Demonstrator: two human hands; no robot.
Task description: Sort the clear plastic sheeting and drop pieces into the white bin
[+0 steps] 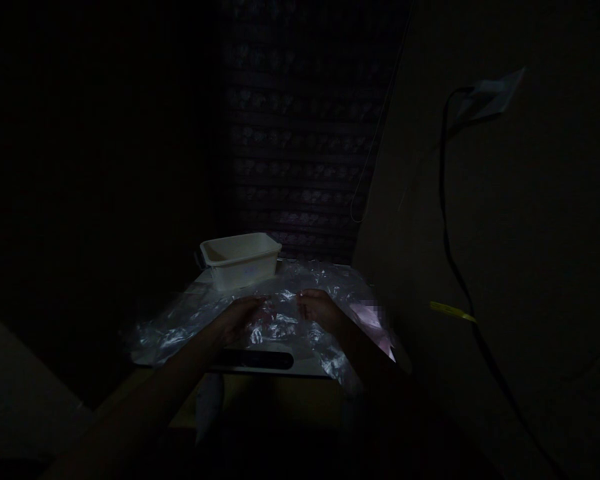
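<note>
Clear plastic sheeting, crinkled and shiny, spreads over a small white table. My left hand holds the sheeting near the middle, its fingers pinched on it and pointing right. Facing it, my right hand has its fingers curled and closed on another part of the same plastic. A short stretch of the sheeting lies between the two hands. Dim light hides the exact fingertips and whether the plastic is a bag or a loose sheet.
A white plastic bin stands at the table's back left. A bright pinkish patch shows at the right edge. On the right wall, a black cable with a yellow tie hangs from a socket. A patterned curtain hangs behind.
</note>
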